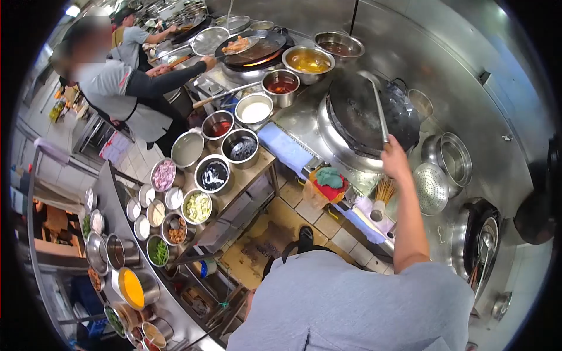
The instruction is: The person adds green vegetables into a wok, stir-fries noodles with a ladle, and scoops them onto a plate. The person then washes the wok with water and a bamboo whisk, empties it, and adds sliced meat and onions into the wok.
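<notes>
My right hand (396,159) is wrapped round the wooden grip of a long metal ladle (379,108). The ladle reaches away over a dark wok (354,111) on the stove, its far end near the wok's back rim. Thin steam or smoke blurs the wok's inside, so I cannot make out any food there. Just below my right hand stands a bamboo wok brush (383,196). My left hand is out of view; only a sliver of skin shows beside my grey shirt at the lower middle.
Left of me, a counter holds several metal pots, including dark sauce (213,174), chopped greens (198,207) and orange liquid (132,288). A bowl of yellow oil (308,61) stands behind. A perforated strainer (431,188) is at right. A co-worker (126,93) handles another wok (254,50).
</notes>
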A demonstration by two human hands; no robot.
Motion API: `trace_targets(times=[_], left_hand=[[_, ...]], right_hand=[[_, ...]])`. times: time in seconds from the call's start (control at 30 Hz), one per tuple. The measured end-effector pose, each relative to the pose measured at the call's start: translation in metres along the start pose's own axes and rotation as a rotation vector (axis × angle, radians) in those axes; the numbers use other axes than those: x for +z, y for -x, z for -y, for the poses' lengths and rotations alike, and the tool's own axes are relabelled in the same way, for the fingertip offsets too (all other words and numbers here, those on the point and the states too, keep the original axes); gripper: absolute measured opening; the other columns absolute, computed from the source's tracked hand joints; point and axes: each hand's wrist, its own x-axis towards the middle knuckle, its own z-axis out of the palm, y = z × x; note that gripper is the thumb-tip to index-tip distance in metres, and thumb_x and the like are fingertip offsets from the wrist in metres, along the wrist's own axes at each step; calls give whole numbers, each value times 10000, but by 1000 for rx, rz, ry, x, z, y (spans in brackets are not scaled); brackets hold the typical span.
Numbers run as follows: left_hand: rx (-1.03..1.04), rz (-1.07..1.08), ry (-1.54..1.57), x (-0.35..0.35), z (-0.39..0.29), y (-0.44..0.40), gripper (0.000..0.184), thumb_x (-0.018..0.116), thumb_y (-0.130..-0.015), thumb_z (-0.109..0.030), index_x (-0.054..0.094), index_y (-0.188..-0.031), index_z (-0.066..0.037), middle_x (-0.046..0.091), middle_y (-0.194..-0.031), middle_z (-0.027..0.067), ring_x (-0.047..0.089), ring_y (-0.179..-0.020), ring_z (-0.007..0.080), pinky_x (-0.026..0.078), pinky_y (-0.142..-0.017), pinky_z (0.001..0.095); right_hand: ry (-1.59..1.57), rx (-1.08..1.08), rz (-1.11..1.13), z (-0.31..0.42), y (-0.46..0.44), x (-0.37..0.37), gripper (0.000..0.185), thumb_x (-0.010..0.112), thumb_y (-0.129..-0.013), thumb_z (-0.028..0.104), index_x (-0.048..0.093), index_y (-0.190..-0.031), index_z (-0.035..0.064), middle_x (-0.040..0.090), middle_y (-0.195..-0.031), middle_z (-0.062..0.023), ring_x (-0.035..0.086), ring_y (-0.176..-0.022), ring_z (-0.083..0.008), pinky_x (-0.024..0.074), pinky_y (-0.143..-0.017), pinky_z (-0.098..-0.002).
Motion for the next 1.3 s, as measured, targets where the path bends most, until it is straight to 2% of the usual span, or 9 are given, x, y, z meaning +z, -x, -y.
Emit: trace_targets(times=[0.13,0.23,0.3,0.5,0.57,0.67,1.0,1.2,1.3], left_hand=[[188,-157,60,27,23,-18,329,590,-862,-359,631,-953,-46,642,-733,77,613,-660,152,477,-619,300],[15,13,224,-69,-70,53,343,589,-869,-349,620,-998,-33,647,-747,77,622,-678,155,492,-639,306],[10,64,329,-81,-54,50,345,592,-872,-334,623,-1037,-33,652,-769,68,620,-681,144,495,-642,293],[-41,-138,727,-101,-38,105,268,577,-887,-238,624,-1062,-41,645,-810,40,592,-699,112,484,-648,267],[-85,-170,874,-110,-33,131,269,571,-894,-238,619,-1073,-45,634,-818,27,587,-695,116,483,-647,266],[-138,-190,1066,-118,-27,159,265,550,-915,-254,604,-1099,-71,596,-829,-19,558,-672,95,458,-611,241],[-340,-770,1634,-77,-15,256,254,575,-887,-335,613,-908,-84,587,-773,-16,543,-663,67,411,-558,210],[-532,-981,1797,-45,-31,309,230,558,-891,-277,613,-855,-57,520,-667,-18,450,-556,69,367,-493,217],[-735,-1158,1820,-46,-59,336,168,555,-872,-223,617,-859,-67,504,-675,-19,442,-578,74,365,-520,214]], right_hand=[[-1331,987,133,20,13,-62,494,455,-892,86,341,-1372,120,502,-672,-45,462,-473,-100,336,-342,-271],[-113,512,96,-30,44,36,456,473,-852,163,442,-1306,129,641,-929,-206,635,-810,-364,513,-691,-446],[-36,549,202,-6,57,11,436,473,-821,160,497,-1256,140,612,-1059,-238,571,-1016,-417,452,-875,-461],[432,313,421,-57,43,39,492,525,-824,217,455,-1304,137,619,-1070,-208,596,-951,-409,468,-844,-485],[421,489,308,113,50,-23,569,539,-837,263,394,-1361,98,493,-1259,-224,541,-1066,-413,438,-914,-479],[26,101,371,129,18,70,534,555,-868,322,447,-1329,76,539,-1222,-221,547,-1091,-337,455,-880,-397],[-746,-224,1532,530,-6,365,447,547,-893,351,493,-1262,104,597,-1005,-53,538,-729,-143,434,-563,-285],[-144,-1117,838,664,-44,436,558,555,-844,446,597,-999,-89,638,-922,-264,618,-860,-394,480,-717,-438],[16,-1121,722,692,-30,438,613,603,-796,454,563,-1110,-71,616,-1071,-245,592,-988,-379,466,-824,-426]])
